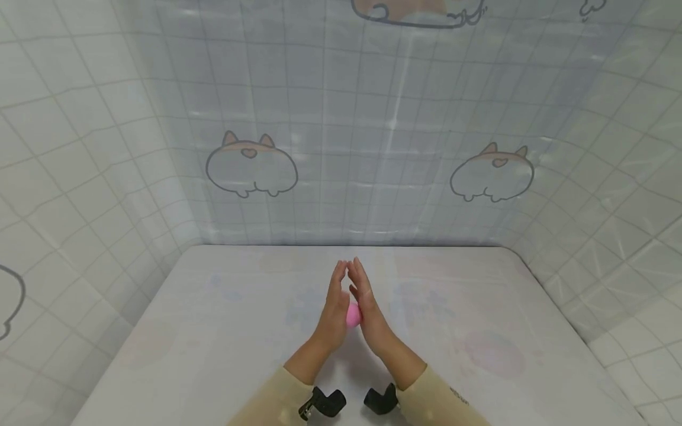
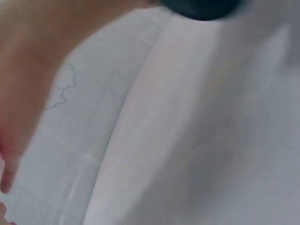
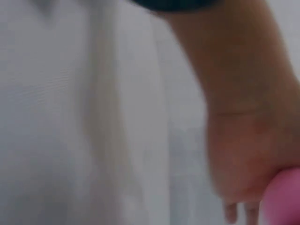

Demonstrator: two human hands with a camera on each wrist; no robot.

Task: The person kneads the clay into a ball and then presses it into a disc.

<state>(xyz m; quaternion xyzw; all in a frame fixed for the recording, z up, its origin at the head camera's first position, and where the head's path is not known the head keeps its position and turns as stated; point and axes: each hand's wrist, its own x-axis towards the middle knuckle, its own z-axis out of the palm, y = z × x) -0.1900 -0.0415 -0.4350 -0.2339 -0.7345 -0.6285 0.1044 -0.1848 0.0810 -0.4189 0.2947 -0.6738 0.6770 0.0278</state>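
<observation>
A smooth pink ball sits between two palms, low over the middle of the table in the head view. From the left, my left hand presses against it with fingers straight. My right hand presses from the other side, also with straight fingers, and the fingertips of both hands come close together beyond the ball. Part of the pink ball shows at the right wrist view's lower right corner, against the palm. The left wrist view is blurred and catches the left hand at its edge.
The hands are above a white table with faint coloured prints. Sheets with a grid and cartoon animal drawings hang behind it and along both sides. Black wrist mounts sit at both cream sleeves.
</observation>
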